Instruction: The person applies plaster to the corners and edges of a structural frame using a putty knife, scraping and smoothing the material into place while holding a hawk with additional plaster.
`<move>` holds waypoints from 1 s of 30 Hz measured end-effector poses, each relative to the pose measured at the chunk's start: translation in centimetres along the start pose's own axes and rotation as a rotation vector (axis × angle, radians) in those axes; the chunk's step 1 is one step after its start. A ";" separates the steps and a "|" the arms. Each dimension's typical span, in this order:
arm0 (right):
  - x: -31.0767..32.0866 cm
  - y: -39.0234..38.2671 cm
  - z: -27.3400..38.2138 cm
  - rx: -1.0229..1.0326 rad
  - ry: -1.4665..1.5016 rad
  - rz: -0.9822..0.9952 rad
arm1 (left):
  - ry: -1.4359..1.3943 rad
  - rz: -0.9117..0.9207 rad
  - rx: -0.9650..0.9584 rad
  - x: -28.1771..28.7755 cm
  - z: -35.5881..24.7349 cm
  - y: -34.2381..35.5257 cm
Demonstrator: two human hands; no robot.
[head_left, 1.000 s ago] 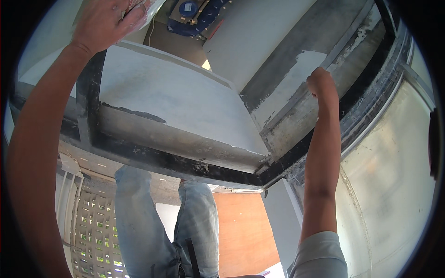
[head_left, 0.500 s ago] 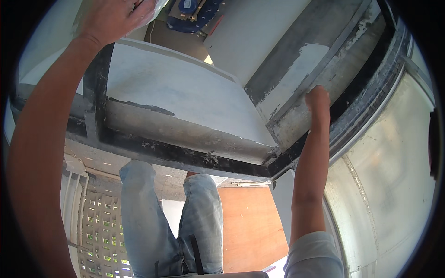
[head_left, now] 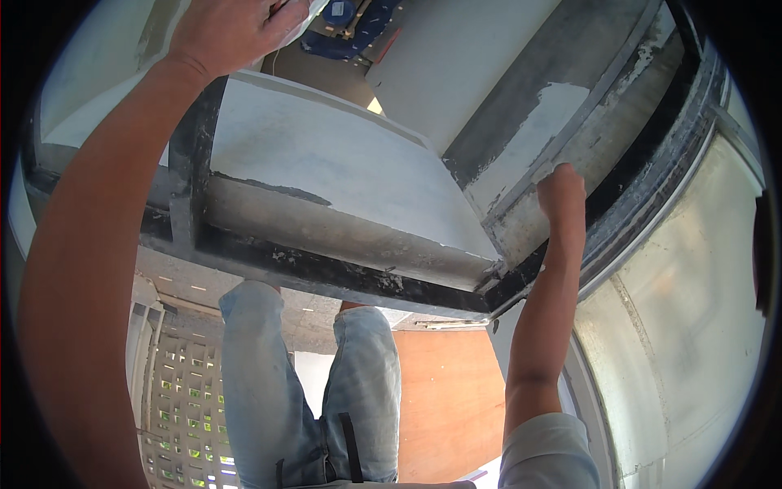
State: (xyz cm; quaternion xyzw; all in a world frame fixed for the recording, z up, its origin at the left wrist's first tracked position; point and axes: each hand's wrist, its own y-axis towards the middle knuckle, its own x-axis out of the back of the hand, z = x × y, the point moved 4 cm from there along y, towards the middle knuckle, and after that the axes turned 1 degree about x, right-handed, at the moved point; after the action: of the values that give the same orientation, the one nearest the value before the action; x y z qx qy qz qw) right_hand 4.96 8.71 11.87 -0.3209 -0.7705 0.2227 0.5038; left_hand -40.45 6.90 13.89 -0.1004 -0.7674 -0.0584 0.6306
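At the top left my left hand [head_left: 232, 28] grips a white object [head_left: 300, 18], mostly cut off by the frame edge and hidden by the fingers. My right hand [head_left: 562, 191] is closed over the grey, patchy strip [head_left: 521, 232] on the right side of the frame; whatever it holds is hidden. Beside it lie a narrow raised grey bar [head_left: 570, 138] and a white patch [head_left: 546, 122] on a darker grey panel [head_left: 521, 57]. A pale, smeared panel [head_left: 326, 155] with a ragged grey band spans the middle, bordered by a black metal frame [head_left: 342, 277].
A black upright member [head_left: 195, 163] stands at the left. A pale panel [head_left: 684, 310] fills the right side. Below are my jeans-clad legs, an orange-brown board [head_left: 444, 399] and a perforated block wall [head_left: 183, 391]. Blue items [head_left: 346, 45] lie beyond the frame at the top.
My right hand has moved down along the strip toward the frame's inner corner. My left hand appears a little farther right and higher, while the whole view has shifted slightly rightward.
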 end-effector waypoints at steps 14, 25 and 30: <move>-12.5 -4.6 -5.8 -0.105 0.078 0.056 | -0.067 -0.088 -0.022 -0.1 -0.6 0.4; -13.9 -2.6 -8.8 -0.063 0.161 -0.068 | -0.050 -0.076 -0.024 -0.2 -0.4 0.9; -7.9 -4.2 -7.6 -0.021 0.351 -0.120 | -0.061 -0.042 -0.003 -0.1 -0.6 0.1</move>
State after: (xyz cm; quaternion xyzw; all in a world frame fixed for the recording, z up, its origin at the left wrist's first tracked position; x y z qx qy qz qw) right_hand 13.08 0.26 12.67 -0.3133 -0.6907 0.1247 0.6396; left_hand -39.82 6.88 13.90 -0.0871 -0.7882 -0.0697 0.6052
